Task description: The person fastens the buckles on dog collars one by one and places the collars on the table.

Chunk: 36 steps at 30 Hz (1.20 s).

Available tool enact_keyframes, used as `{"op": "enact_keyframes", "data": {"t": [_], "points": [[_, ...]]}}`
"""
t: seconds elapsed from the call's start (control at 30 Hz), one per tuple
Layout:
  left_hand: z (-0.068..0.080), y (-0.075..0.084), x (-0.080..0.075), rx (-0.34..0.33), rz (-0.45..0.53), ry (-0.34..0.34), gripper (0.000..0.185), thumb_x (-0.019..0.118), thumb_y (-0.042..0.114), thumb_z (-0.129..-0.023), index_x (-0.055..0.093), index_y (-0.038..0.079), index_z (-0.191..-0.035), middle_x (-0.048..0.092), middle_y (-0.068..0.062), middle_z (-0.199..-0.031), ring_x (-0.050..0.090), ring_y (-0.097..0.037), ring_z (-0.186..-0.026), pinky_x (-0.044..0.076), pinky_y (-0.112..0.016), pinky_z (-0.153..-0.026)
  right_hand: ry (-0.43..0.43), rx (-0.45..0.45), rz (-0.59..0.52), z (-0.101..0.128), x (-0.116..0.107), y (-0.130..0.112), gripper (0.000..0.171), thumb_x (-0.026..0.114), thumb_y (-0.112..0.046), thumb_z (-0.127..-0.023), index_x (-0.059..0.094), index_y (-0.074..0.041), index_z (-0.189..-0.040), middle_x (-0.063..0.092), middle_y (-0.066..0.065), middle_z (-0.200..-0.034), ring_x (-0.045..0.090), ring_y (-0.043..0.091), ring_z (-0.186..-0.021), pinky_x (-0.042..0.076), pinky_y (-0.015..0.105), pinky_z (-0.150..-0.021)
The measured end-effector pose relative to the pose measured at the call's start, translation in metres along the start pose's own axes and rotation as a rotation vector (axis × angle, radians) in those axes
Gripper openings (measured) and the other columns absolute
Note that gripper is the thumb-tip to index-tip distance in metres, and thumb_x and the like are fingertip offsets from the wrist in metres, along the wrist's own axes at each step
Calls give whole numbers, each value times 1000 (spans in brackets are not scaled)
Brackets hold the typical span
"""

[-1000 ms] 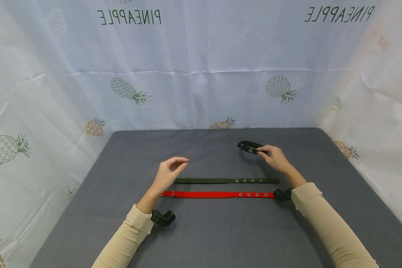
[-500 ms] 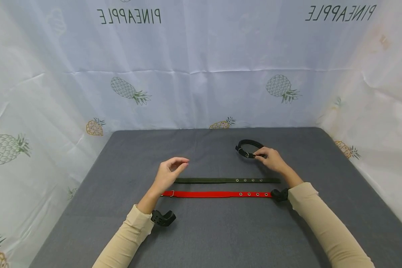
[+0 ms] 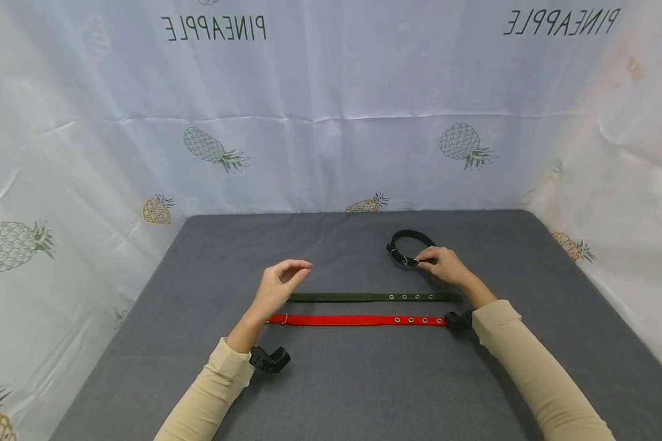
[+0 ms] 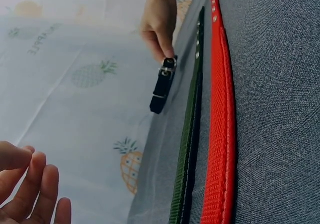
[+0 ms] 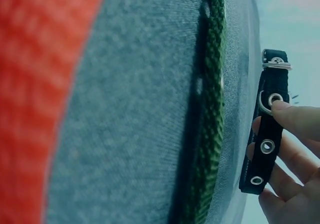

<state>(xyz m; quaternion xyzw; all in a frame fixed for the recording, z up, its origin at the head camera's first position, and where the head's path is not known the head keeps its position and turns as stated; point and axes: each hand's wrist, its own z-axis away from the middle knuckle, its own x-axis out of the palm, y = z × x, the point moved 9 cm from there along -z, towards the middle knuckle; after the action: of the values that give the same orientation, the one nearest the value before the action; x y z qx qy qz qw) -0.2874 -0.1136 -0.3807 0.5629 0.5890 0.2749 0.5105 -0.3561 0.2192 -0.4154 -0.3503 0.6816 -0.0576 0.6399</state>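
A black collar [image 3: 395,252], buckled into a ring, is pinched at its front right side by my right hand [image 3: 445,267]. In the right wrist view the thumb presses beside a metal eyelet on the collar [image 5: 270,129], with other fingers behind the band. My left hand [image 3: 276,288] hovers near the left end of a green collar [image 3: 336,297], its fingers loosely bent and holding nothing. In front of that, a red collar [image 3: 331,320] lies straight and parallel. The left hand and forearm hide the left end of the green collar.
A grey cloth covers the table [image 3: 364,380]. White curtains [image 3: 314,165] with pineapple prints stand behind it and along both sides. Black wrist devices [image 3: 270,359] sit on both wrists; the right one covers the red collar's right end.
My right hand has brought the black collar slightly nearer and tipped it, so the ring's opening shows more widely. The left hand and the two straight collars stay as they were.
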Motion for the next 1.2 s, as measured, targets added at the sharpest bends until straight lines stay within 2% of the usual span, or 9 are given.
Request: {"op": "enact_keyframes", "data": {"t": [0.07, 0.23, 0.37, 0.63, 0.83, 1.03, 1.2], "points": [[0, -1, 0, -3, 3, -1, 22, 61, 8, -94, 66, -4, -112, 65, -30, -113, 62, 10, -91, 51, -13, -85, -14, -4, 6, 0, 2, 0, 17, 64, -4, -90, 72, 6, -102, 68, 26, -109, 62, 42, -100, 53, 50, -80], [1, -1, -1, -1, 0, 0, 22, 61, 9, -94, 67, -3, -112, 66, -28, -113, 64, 5, -93, 52, -14, -86, -48, -14, 5, 1, 4, 0, 17, 63, -3, -91, 73, 4, -102, 67, 26, -110, 62, 43, -102, 52, 52, -85], [1, 0, -2, -3, 8, 0, 23, 61, 9, -94, 66, -4, -112, 66, -28, -114, 63, 8, -92, 52, -13, -86, -57, -9, -7, 2, 4, -1, 17, 62, -3, -91, 72, 4, -102, 67, 25, -110, 61, 43, -103, 51, 53, -86], [1, 1, -3, 8, 17, 2, 23, 61, 7, -94, 66, -6, -112, 66, -29, -113, 62, 10, -91, 52, -12, -85, -62, 35, -6, 2, 4, 1, 18, 61, -5, -92, 73, 2, -103, 67, 24, -112, 61, 42, -105, 49, 55, -90], [2, 1, -6, 4, 32, 12, 23, 61, 8, -94, 65, -6, -112, 66, -28, -113, 63, 10, -91, 52, -11, -86, -39, 47, -11, 1, 1, 3, 17, 61, -7, -93, 74, 0, -101, 68, 23, -110, 61, 41, -103, 50, 54, -88], [1, -2, -12, 12, 1, 22, 23, 61, 9, -94, 66, -5, -111, 69, -23, -108, 63, 10, -89, 52, -11, -84, -22, 70, -21, 4, -5, 2, 18, 60, -8, -93, 73, -1, -104, 67, 23, -112, 60, 41, -106, 49, 56, -91], [0, -9, -16, -20, -52, 1, 23, 60, 12, -95, 67, -2, -112, 67, -28, -111, 62, 8, -89, 52, -12, -83, -17, 67, -40, 10, -9, 1, 20, 60, -9, -94, 71, 1, -107, 67, 24, -113, 59, 43, -110, 46, 59, -98]]}}
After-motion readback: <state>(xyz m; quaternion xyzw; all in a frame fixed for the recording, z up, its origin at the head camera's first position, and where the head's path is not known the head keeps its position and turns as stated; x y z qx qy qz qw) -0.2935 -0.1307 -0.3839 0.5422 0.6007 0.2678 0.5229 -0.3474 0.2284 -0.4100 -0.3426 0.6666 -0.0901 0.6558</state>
